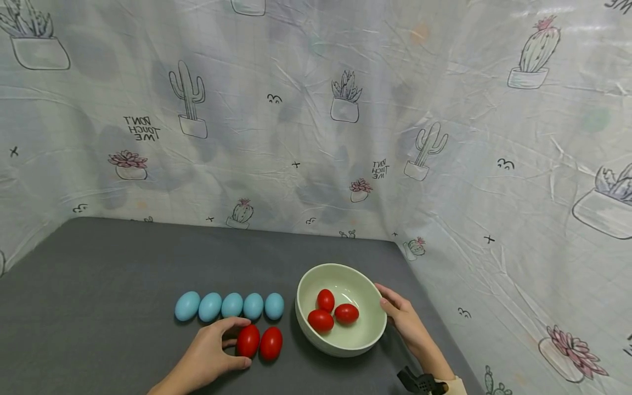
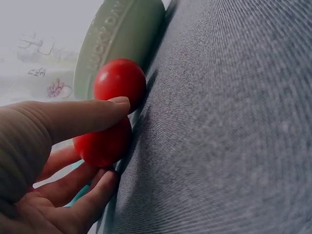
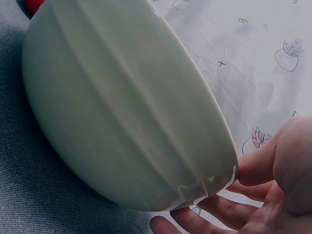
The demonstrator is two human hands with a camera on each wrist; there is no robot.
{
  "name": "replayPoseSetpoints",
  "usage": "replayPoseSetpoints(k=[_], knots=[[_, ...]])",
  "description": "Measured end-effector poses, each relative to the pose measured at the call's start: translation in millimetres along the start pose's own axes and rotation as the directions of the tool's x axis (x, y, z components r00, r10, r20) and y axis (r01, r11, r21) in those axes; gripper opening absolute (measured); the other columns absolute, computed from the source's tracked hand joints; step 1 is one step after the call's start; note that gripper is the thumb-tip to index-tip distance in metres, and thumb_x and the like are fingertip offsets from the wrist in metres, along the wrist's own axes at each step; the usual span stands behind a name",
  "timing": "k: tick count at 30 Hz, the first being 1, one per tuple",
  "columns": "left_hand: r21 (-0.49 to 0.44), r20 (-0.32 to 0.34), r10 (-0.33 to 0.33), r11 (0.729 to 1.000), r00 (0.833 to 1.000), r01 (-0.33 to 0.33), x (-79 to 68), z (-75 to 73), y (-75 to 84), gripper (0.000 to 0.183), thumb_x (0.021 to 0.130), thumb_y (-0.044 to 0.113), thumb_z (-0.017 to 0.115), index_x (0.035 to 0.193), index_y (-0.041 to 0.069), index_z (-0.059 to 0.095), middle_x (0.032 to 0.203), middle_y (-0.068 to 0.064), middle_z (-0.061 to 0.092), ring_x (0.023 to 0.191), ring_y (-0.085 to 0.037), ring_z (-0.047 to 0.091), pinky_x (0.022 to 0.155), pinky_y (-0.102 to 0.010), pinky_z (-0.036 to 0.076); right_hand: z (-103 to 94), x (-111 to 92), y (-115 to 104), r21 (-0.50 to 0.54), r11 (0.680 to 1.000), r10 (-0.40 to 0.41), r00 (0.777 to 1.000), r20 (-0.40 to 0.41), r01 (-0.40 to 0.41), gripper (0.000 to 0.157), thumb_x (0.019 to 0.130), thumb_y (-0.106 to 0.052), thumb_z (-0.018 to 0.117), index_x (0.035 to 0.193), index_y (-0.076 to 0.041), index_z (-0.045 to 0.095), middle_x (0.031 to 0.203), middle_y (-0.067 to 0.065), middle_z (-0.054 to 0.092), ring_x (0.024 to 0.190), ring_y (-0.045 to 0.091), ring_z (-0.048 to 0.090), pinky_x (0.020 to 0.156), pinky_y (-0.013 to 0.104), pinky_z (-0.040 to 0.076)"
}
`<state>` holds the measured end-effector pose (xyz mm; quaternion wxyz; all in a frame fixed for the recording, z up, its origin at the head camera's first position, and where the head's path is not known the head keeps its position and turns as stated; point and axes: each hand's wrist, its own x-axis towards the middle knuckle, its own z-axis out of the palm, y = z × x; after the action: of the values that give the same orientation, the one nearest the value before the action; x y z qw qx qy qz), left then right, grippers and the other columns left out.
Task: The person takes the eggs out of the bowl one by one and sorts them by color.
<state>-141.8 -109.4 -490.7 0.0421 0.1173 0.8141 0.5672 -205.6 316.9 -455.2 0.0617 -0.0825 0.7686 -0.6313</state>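
My left hand (image 1: pixel 209 351) curves its thumb and fingers around a red egg (image 1: pixel 248 341) on the grey tabletop. In the left wrist view the thumb crosses the near side of this red egg (image 2: pixel 105 144), with fingers behind it. Close to its right stands a second red egg (image 1: pixel 271 344). A pale green bowl (image 1: pixel 340 351) holds three red eggs (image 1: pixel 346 314). At the bowl's right side my right hand (image 1: pixel 407 323) grips it, thumb at the rim and fingers against the outer wall. In the right wrist view the bowl (image 3: pixel 122 107) hides part of the fingertips.
Several light blue eggs (image 1: pixel 232 305) lie in a row just beyond the left hand. Grey cloth covers the table (image 1: pixel 99 307). A white curtain (image 1: pixel 296 137) printed with cacti surrounds the back and right side. A black strap (image 1: pixel 419 381) shows at the right wrist.
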Motion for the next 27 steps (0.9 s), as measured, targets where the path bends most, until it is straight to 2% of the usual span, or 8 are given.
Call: replayPoseSetpoints(k=[10, 19, 23, 27], knots=[[0.001, 0.018, -0.005, 1.000, 1.000, 0.005, 0.7, -0.9, -0.5, 0.069, 0.064, 0.016, 0.094, 0.123, -0.001, 0.062, 0.120, -0.012, 0.062, 0.106, -0.032, 0.063, 0.081, -0.033, 0.057, 0.5, 1, 1, 0.004, 1.000, 0.008, 1.000, -0.016, -0.008, 0.050, 0.106, -0.019, 0.049, 0.150, 0.000, 0.036, 0.151, 0.022, 0.035, 0.126, 0.034, 0.049, 0.087, 0.031, 0.053], [0.022, 0.015, 0.018, 1.000, 1.000, -0.018, 2.4, -2.9, -2.5, 0.075, 0.063, 0.023, 0.095, 0.125, -0.001, 0.061, 0.122, -0.011, 0.061, 0.109, -0.031, 0.061, 0.081, -0.030, 0.057, 4.5, 1, 0, 0.002, 1.000, 0.022, 0.999, -0.035, -0.022, 0.050, 0.105, -0.018, 0.049, 0.150, 0.000, 0.036, 0.151, 0.022, 0.036, 0.128, 0.035, 0.048, 0.089, 0.031, 0.053], [0.071, -0.026, 0.044, 0.997, 0.999, -0.042, 1.3, -6.2, 3.3, 0.072, 0.063, 0.026, 0.095, 0.123, 0.003, 0.063, 0.121, -0.008, 0.061, 0.110, -0.029, 0.059, 0.081, -0.030, 0.057, 6.1, 2, 0, 0.005, 1.000, 0.023, 0.999, -0.043, -0.023, 0.049, 0.105, -0.017, 0.049, 0.150, 0.000, 0.037, 0.151, 0.022, 0.036, 0.128, 0.034, 0.047, 0.090, 0.031, 0.052], [0.154, -0.102, 0.114, 0.983, 0.988, -0.097, -0.6, -10.2, 16.9, 0.065, 0.067, 0.032, 0.093, 0.121, 0.010, 0.065, 0.120, -0.002, 0.062, 0.110, -0.024, 0.058, 0.084, -0.032, 0.056, 6.8, 3, -1, -0.006, 1.000, 0.020, 0.999, -0.044, -0.020, 0.049, 0.106, -0.018, 0.049, 0.150, 0.000, 0.037, 0.151, 0.022, 0.037, 0.127, 0.034, 0.049, 0.090, 0.031, 0.053]])
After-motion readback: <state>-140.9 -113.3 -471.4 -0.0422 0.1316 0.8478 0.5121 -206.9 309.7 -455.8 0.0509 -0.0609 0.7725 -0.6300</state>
